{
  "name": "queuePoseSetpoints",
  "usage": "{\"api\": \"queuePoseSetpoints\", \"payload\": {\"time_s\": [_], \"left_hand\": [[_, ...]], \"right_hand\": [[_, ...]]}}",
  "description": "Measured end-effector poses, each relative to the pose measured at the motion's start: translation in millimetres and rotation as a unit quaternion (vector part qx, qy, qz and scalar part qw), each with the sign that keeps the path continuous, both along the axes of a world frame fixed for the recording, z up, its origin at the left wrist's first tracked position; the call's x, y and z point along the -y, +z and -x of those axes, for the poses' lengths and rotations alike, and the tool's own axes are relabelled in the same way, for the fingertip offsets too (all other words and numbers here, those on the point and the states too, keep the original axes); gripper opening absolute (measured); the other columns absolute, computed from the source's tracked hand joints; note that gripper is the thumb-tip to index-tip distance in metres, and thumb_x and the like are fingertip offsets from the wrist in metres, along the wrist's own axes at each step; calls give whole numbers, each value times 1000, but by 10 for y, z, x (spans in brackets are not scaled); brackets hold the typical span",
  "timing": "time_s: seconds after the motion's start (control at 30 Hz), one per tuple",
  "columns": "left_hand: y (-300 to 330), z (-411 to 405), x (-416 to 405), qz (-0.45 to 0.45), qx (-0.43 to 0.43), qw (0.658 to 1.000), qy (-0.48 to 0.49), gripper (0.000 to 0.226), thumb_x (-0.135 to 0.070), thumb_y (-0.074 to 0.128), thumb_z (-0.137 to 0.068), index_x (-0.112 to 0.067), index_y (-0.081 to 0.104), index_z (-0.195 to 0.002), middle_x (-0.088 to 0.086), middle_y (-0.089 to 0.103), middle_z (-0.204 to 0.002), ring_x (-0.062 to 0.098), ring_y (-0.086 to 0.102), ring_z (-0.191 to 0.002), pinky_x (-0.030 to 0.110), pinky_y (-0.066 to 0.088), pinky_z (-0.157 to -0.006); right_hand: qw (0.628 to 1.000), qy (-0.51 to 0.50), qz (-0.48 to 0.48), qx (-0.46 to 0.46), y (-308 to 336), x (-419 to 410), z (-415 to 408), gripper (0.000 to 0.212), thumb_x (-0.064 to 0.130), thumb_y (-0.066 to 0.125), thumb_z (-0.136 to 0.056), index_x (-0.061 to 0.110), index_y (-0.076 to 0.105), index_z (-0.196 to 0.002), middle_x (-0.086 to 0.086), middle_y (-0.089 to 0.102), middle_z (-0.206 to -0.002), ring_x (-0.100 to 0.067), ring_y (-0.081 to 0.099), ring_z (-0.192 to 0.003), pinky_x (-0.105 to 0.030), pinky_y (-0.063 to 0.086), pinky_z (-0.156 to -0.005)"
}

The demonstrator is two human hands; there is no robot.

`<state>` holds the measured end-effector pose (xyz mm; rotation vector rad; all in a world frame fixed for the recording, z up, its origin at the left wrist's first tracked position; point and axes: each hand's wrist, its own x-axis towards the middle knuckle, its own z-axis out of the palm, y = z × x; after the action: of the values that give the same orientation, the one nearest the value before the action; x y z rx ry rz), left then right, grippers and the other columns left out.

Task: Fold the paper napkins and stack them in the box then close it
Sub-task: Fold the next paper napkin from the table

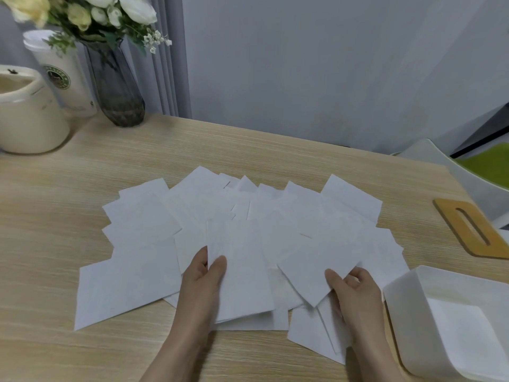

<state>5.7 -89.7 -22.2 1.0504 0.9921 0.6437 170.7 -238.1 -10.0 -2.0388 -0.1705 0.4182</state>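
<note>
Both hands pinch napkins: left hand point(202, 274) a stack point(242, 271), right hand point(351, 285) one sheet point(319, 266); the box point(399, 288) at four o'clock lies nearer the right.

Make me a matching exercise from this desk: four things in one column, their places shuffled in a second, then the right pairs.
Things
1. white box
2. wooden lid
3. glass vase
4. napkins

Places
A. far left corner of the table, holding flowers
B. near right edge, open
C. spread over the middle of the table
D. flat on the table, beyond the box

Pairs: 1-B, 2-D, 3-A, 4-C
</note>
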Motion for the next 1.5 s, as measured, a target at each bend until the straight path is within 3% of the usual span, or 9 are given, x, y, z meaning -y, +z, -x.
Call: {"api": "queuePoseSetpoints", "payload": {"time_s": [0.2, 0.37, 0.53, 0.63, 0.8, 0.97, 1.23, 1.37, 1.5], "left_hand": [[11, 6, -4, 1, -7, 1000, -1, 28, -8, 50, -97, -24, 72, -97, 1, 76, -96, 25, 71, -92, 43, 54, -83], [58, 1, 10, 18, -6, 1000, -5, 25, -8, 49, -97, -20, 72, -97, 2, 76, -94, 24, 71, -91, 43, 54, -83], [70, -15, 8, 67, 2, 998, -13, 23, -7, 49, -98, -15, 70, -101, 4, 77, -95, 18, 73, -86, 38, 57, -77], [57, -9, 9, 73, -9, 997, -36, 27, -9, 48, -98, -20, 72, -94, -3, 77, -88, 8, 72, -74, 29, 54, -63], [38, 2, -12, 72, -10, 996, -46, 40, -12, 48, -99, -34, 75, -80, -6, 77, -88, 6, 72, -75, 28, 53, -65], [16, -21, -19, 84, 2, 996, -38, 41, -15, 47, -101, -39, 76, -83, -7, 77, -93, 8, 72, -85, 33, 54, -75], [28, -25, -12, 111, -6, 994, -4, 27, -34, 48, -101, -24, 70, -114, -3, 73, -112, 18, 69, -105, 48, 49, -101], [-3, -25, -23, 108, -8, 994, -6, 33, -34, 46, -102, -26, 76, -91, -1, 76, -100, 15, 72, -93, 41, 54, -88], [-13, -21, -15, 104, -4, 995, -14, 36, -35, 43, -103, -36, 76, -88, -2, 76, -98, 14, 72, -93, 41, 54, -89]], "right_hand": [[984, -7, 77, 160, -61, 36, 54, 10, 25, 52, -93, 22, 60, -88, 8, 62, -68, -13, 57, -68, -32, 39, -56], [995, -17, 11, 101, -43, 58, -42, 14, 14, 49, -95, 15, 62, -94, 1, 64, -74, -14, 56, -69, -30, 40, -59], [996, -33, -50, 64, 24, 61, -70, 17, 9, 46, -97, 17, 60, -92, 3, 63, -80, 6, 55, -60, -13, 36, -51], [994, -40, -59, 80, 45, 50, -85, 18, 9, 48, -96, 19, 60, -86, 2, 63, -79, -2, 54, -65, -16, 38, -55], [989, 0, -100, 105, 110, -3, -40, 21, 8, 52, -95, 21, 62, -81, 5, 63, -69, 3, 53, -57, -5, 38, -51], [983, 120, -127, -49, 113, -192, 195, 19, 8, 55, -94, 15, 66, -82, 13, 61, -54, 5, 50, -45, -9, 35, -43], [972, 186, -101, -98, 65, -476, 421, 14, 10, 56, -94, 11, 69, -86, 4, 68, -63, -3, 56, -52, -16, 37, -49], [973, 186, -96, -97, 57, -545, 441, 16, 10, 57, -93, 13, 69, -85, -2, 71, -69, -9, 62, -61, -24, 41, -57], [973, 190, -84, -98, 15, -581, 437, 15, 10, 58, -93, 13, 70, -85, -6, 73, -74, -13, 63, -66, -28, 43, -63]]}}
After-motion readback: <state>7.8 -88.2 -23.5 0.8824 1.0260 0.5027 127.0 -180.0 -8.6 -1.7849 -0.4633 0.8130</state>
